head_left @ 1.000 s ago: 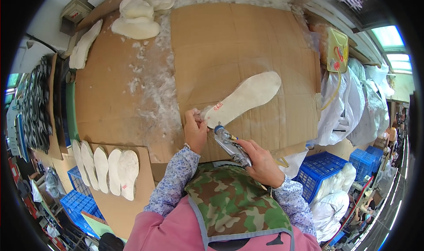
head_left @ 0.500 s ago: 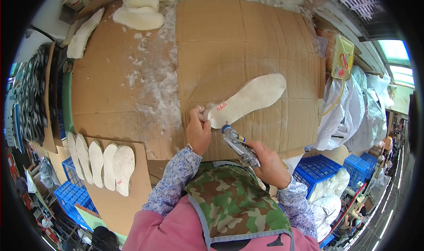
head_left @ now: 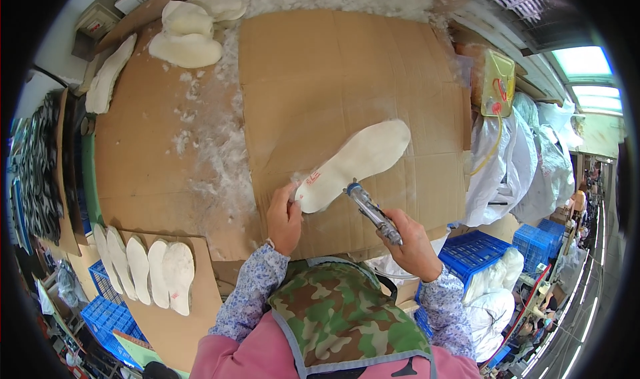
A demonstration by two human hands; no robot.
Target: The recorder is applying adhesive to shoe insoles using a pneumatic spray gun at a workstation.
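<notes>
On the cardboard in front of me lies a cream, fleecy-looking insole (head_left: 360,159), slanting from lower left to upper right, with small red marks near its narrower end. My left hand (head_left: 285,220) is closed, thumb and fingers pinching that near left end. My right hand (head_left: 412,244) is wrapped round a slim silver hand tool (head_left: 373,212) with a blue collar near its tip. The tip meets the insole's lower edge around its middle. What kind of tool it is, I cannot make out.
Loose white fluff (head_left: 207,139) covers the table left of the cardboard sheet (head_left: 320,59). Several insoles (head_left: 179,276) lie in a row at lower left; more are piled (head_left: 185,49) at far left. On the right are plastic bags (head_left: 513,159), a yellow-green box (head_left: 498,86) and a blue crate (head_left: 470,252).
The tool's tip has moved along the insole's lower edge, away from my left hand toward the middle. The whole view has shifted slightly; my left hand still pinches the insole's end.
</notes>
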